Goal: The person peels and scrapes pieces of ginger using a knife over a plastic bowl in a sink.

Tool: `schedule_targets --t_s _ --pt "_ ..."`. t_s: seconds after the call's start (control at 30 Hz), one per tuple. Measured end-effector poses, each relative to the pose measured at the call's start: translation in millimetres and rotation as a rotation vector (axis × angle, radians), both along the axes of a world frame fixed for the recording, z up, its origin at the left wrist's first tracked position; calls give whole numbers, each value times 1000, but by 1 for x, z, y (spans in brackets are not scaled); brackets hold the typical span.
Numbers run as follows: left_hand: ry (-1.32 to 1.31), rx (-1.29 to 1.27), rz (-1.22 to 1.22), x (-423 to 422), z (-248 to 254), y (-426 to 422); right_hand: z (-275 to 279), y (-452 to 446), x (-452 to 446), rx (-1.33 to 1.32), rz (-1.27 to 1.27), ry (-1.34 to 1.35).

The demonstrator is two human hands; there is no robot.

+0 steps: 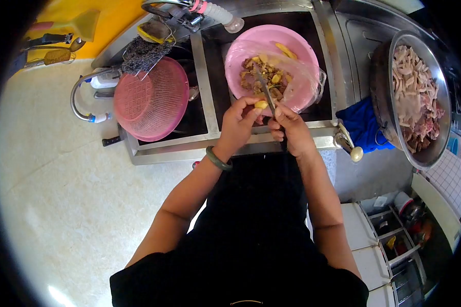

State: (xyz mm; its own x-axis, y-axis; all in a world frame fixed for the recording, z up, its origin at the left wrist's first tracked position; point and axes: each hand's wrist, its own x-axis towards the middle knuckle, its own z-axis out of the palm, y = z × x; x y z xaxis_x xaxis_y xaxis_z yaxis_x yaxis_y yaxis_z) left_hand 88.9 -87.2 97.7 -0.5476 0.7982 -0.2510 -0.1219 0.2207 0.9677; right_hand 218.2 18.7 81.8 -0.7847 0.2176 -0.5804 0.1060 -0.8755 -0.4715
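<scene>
Over the near rim of a pink basin (307, 46), my left hand (236, 125) pinches a small yellow piece of peeled ginger (261, 104) between thumb and fingers. A bracelet circles that wrist. My right hand (295, 132) is closed around a knife (263, 83), its blade pointing away from me and passing close beside the ginger. Whether the edge touches the piece, I cannot tell. Inside the basin lie brown peelings and yellow ginger pieces (276, 79), with a clear plastic bag (305, 84) draped over the right part.
The basin stands in a steel sink (202, 77). Left of it are a pink mesh colander (153, 100), a steel scouring pad (141, 53) and a hose faucet (77, 97). At right, a large metal bowl (397, 130) holds cut meat, near a blue cloth (363, 123). A tap (223, 18) hangs above.
</scene>
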Motion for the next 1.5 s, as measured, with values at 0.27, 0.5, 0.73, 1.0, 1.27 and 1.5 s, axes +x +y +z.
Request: schedule_targets --t_s 0.27,0.5,0.73,1.0,1.27,1.5 --pt "-589 139 145 0 3 6 16 10 5 423 74 12" --pt "-713 148 102 2 4 -1 16 -1 -2 1037 66 39" --pt "-901 130 87 8 7 -3 9 -2 3 1047 29 2" --pt "-988 198 59 10 18 8 20 8 12 624 -44 -39" --pt "-988 223 -48 1 11 7 16 12 3 840 33 0" --pt "-952 141 84 -2 26 14 28 22 -3 513 5 -89"
